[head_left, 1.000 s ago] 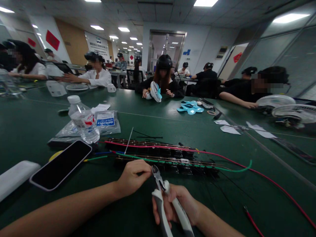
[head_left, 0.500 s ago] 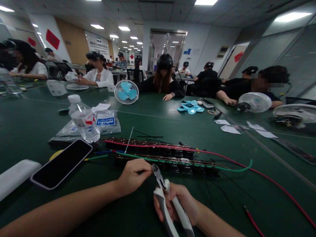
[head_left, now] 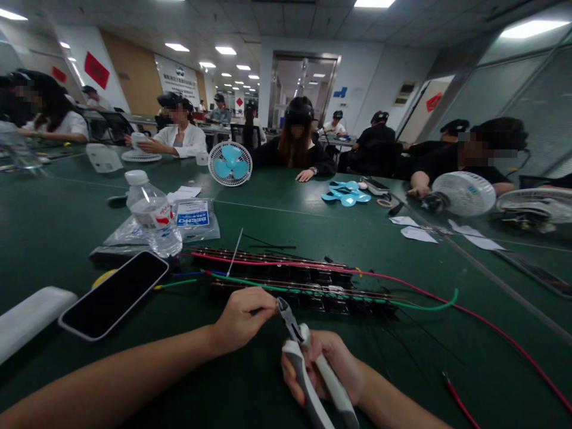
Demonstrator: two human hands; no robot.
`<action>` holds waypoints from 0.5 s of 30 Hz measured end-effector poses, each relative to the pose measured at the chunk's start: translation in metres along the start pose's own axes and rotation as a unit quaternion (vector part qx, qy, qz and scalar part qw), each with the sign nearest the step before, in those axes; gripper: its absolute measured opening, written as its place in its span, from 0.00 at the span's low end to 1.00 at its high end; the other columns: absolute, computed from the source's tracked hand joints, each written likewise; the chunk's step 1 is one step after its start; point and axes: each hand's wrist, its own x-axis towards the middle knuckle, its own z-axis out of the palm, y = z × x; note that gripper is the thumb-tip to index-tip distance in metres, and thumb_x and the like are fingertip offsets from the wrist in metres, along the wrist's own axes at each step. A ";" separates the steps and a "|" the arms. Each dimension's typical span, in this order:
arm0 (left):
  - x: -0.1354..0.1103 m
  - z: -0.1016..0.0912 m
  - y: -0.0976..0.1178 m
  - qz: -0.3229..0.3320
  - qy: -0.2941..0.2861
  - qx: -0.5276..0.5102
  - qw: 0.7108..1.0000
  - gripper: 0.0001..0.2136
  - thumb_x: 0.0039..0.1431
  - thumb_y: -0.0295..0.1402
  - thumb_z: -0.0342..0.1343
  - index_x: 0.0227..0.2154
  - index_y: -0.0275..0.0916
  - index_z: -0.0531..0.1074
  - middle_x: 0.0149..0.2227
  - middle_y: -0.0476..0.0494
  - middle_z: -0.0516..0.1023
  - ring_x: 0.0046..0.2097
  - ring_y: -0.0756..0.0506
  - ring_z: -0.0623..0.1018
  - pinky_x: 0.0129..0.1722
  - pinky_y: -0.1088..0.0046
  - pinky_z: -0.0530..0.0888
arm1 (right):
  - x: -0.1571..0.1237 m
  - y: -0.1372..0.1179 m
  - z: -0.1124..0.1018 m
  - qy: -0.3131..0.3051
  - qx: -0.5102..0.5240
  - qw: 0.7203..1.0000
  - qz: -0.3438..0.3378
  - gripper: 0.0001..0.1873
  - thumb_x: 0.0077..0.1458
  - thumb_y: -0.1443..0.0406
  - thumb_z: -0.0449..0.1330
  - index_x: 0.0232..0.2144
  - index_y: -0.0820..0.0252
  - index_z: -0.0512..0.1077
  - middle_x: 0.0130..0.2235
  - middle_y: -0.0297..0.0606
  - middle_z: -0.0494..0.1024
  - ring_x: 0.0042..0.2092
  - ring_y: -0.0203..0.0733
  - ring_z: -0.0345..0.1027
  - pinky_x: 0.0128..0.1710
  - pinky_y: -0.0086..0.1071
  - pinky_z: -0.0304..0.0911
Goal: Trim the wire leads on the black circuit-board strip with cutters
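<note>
My right hand (head_left: pixel 328 363) is wrapped round the grey-and-white handles of diagonal cutters (head_left: pixel 290 325), whose jaws point up and to the left. The jaw tips are at the fingertips of my left hand (head_left: pixel 245 316), which is closed in a pinch; what it pinches is too small to make out. Just beyond lie two long black terminal strips (head_left: pixel 330 298) with metal rails along them. A green wire (head_left: pixel 424 307) runs along the nearer strip, a red wire (head_left: pixel 393 279) along the farther one. A pale cable tie (head_left: pixel 235 251) sticks up between them.
To the left lie a phone (head_left: pixel 114 295), a white case (head_left: pixel 31 322), a water bottle (head_left: pixel 149 214) and a plastic bag (head_left: pixel 203 223). A short red cable (head_left: pixel 458 399) is at the lower right. Fan parts, blue blades (head_left: pixel 346 193) and other people are across the table.
Both hands and the cutters keep nearly the same pose, with the cutters' handles slightly farther right. The whole view has shifted a little. Across the table, a person's hand at a fan has moved.
</note>
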 end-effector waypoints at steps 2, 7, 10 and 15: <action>0.000 0.000 0.000 0.001 -0.005 0.000 1.000 0.06 0.55 0.23 0.54 0.29 0.35 0.75 0.29 0.44 0.78 0.32 0.49 0.76 0.33 0.73 0.73 | 0.000 0.000 0.000 -0.003 0.009 1.000 0.000 0.18 0.34 0.62 0.47 0.24 0.71 0.68 0.22 0.45 0.72 0.17 0.31 0.53 0.17 0.26 0.42; -0.001 -0.001 0.000 -0.005 -0.010 0.002 1.000 0.06 0.55 0.23 0.53 0.29 0.35 0.75 0.29 0.44 0.78 0.32 0.49 0.76 0.34 0.73 0.73 | 0.002 -0.001 0.001 -0.012 0.004 1.000 -0.021 0.17 0.34 0.63 0.47 0.24 0.71 0.68 0.21 0.45 0.71 0.19 0.33 0.59 0.16 0.25 0.45; 0.000 -0.001 0.001 -0.010 -0.006 0.006 1.000 0.06 0.56 0.23 0.53 0.29 0.34 0.74 0.29 0.43 0.77 0.32 0.49 0.76 0.34 0.73 0.73 | 0.004 -0.002 0.004 -0.022 -0.010 0.999 -0.048 0.16 0.34 0.65 0.48 0.25 0.71 0.69 0.23 0.45 0.73 0.22 0.36 0.64 0.17 0.25 0.51; 0.000 -0.001 0.001 -0.020 0.006 0.006 1.000 0.06 0.56 0.24 0.53 0.29 0.34 0.75 0.30 0.42 0.78 0.33 0.48 0.77 0.34 0.72 0.74 | 0.005 -0.001 0.005 -0.039 0.007 0.998 -0.052 0.18 0.35 0.65 0.48 0.27 0.73 0.68 0.29 0.53 0.75 0.23 0.37 0.65 0.19 0.26 0.56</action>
